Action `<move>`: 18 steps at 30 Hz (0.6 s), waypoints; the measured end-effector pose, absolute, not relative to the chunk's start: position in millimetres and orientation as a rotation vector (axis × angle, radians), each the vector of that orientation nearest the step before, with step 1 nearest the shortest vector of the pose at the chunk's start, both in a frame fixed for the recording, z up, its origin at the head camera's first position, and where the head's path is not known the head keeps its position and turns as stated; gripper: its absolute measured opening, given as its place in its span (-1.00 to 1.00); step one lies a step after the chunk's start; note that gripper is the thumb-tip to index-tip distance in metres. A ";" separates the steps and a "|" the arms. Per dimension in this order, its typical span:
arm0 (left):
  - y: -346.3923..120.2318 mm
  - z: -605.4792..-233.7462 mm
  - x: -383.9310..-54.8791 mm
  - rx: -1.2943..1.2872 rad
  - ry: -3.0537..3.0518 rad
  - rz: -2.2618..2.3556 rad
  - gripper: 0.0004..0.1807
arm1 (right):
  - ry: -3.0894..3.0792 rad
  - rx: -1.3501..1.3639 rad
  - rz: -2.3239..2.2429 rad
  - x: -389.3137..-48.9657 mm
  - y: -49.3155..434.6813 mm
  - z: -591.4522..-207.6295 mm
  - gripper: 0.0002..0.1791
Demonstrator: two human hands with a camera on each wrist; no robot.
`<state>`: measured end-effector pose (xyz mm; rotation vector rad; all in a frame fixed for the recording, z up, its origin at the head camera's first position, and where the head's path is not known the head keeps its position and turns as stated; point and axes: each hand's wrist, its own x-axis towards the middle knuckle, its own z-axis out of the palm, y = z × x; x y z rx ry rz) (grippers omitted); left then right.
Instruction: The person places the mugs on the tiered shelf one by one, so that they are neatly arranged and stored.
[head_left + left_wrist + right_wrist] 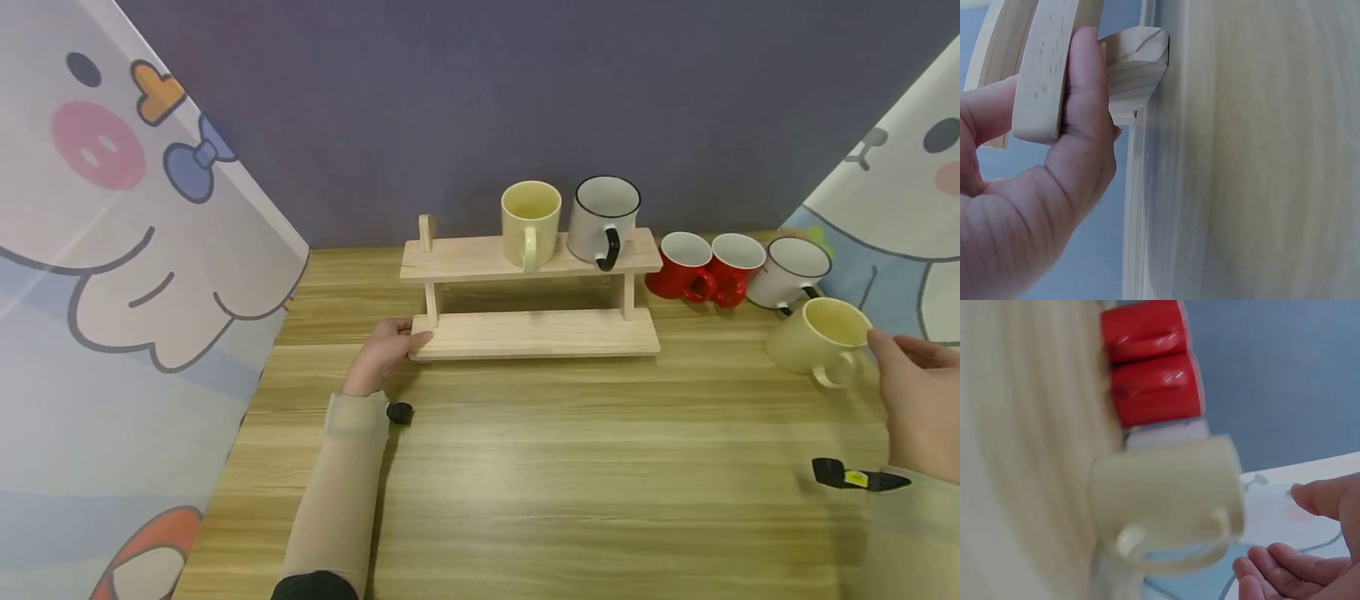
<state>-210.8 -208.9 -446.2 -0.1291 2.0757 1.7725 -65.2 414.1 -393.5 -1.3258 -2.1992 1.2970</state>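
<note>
At the left end of the small two-tier wooden shelf (534, 333), my left hand (380, 357) grips the lower board (1041, 94) between thumb and fingers. Far to the right, a pale yellow mug (804, 340) stands upright on the table with its handle facing forward. Beside its rim is my right hand (922, 404); in the right wrist view its thumb and fingers are spread apart, with nothing between them. On the shelf's upper board are another yellow mug (516, 237) and a white mug (588, 221) with a black rim and handle.
Two red mugs (670, 271) with white insides and another black-rimmed white mug (772, 282) line up along the back, right of the shelf. A dark grey wall (450, 108) rises behind the wood-grain table (562, 475). Cartoon-printed panels (150, 333) flank both sides.
</note>
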 end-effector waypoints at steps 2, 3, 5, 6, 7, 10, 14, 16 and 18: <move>-209.2 -445.8 -211.4 -0.132 2.073 1.777 -0.54 | -2.255 -1.336 1.286 -60.0 420.9 -398.8 -0.64; -209.4 -445.4 -211.5 -0.133 2.076 1.776 -0.55 | -2.282 -1.314 1.280 -57.9 423.2 -402.1 -0.64; -209.3 -445.6 -211.7 -0.133 2.081 1.770 -0.55 | -2.316 -1.255 1.296 -53.1 427.3 -410.0 -0.67; -209.4 -446.1 -211.9 -0.132 2.083 1.768 -0.54 | -2.332 -1.217 1.315 -51.1 428.8 -413.5 -0.58; -209.6 -446.5 -212.1 -0.132 2.085 1.767 -0.54 | -2.354 -1.173 1.326 -49.5 430.1 -417.0 -0.45; -210.1 -447.2 -212.2 -0.120 2.087 1.766 -0.52 | -2.404 -1.024 1.374 -49.1 433.7 -426.8 -0.21; -210.8 -448.5 -211.3 -0.119 2.083 1.772 -0.55 | -2.521 -0.924 1.313 -51.6 437.5 -432.5 -0.14; -211.1 -448.8 -210.6 -0.124 2.089 1.768 -0.58 | -2.576 -0.926 1.253 -52.0 438.8 -432.7 -0.21; -211.0 -449.0 -209.9 -0.122 2.099 1.758 -0.59 | -2.586 -0.921 1.246 -52.4 439.7 -432.9 -0.39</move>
